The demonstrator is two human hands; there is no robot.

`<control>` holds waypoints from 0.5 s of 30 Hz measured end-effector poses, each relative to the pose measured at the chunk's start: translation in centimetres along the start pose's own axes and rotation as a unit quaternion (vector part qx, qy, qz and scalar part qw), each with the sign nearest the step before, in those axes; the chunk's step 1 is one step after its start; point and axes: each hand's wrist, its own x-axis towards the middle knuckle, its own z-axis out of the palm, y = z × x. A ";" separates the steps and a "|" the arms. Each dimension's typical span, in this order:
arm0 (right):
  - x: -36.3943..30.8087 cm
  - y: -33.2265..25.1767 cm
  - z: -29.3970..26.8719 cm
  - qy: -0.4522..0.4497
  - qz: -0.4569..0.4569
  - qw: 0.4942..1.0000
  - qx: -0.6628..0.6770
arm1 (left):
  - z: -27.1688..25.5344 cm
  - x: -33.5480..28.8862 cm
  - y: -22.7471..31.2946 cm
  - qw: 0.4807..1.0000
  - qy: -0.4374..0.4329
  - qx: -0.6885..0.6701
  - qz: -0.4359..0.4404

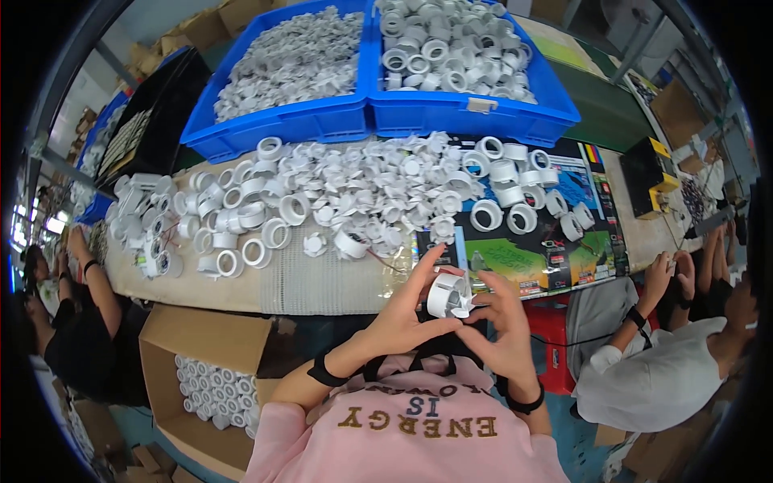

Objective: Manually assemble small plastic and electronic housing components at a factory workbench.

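In front of my chest, over the table's near edge, my left hand (407,307) is closed around a white ring-shaped housing (441,298). A white fan wheel (463,307) with thin blades sits at the housing's right side, and the fingers of my right hand (501,320) pinch at it. How far the wheel sits inside the ring is hard to see. Just beyond my hands lies a white motor piece (352,244) with a thin wire. A heap of loose white fan wheels (378,181) spreads across the table, with white rings (486,215) to its right.
Two blue bins (278,127) of white parts stand at the back. More rings (258,253) lie at left. An open cardboard box (205,330) holds stacked white rings below the table. A red stool (554,346) and a seated co-worker (660,374) are at right; another person (88,346) is at left.
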 end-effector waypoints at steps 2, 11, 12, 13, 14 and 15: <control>0.1 0.5 -0.7 -0.045 0.085 0.993 0.072 | -0.7 -0.4 0.6 0.997 0.036 0.063 0.012; -0.4 1.5 0.3 -0.233 0.171 0.935 0.207 | -0.2 -2.1 2.6 0.900 -0.083 0.367 0.220; -0.6 0.7 0.8 -0.233 0.183 0.929 0.219 | 0.0 -2.4 3.0 0.892 -0.076 0.371 0.246; -0.4 0.0 1.2 -0.226 0.176 0.933 0.218 | 0.2 -2.9 3.8 0.878 -0.079 0.400 0.248; -0.3 -0.6 1.5 -0.238 0.174 0.930 0.220 | 0.3 -3.4 4.4 0.864 -0.085 0.428 0.251; -0.3 -1.0 1.7 -0.249 0.154 0.933 0.206 | 0.3 -3.8 4.9 0.861 -0.078 0.436 0.250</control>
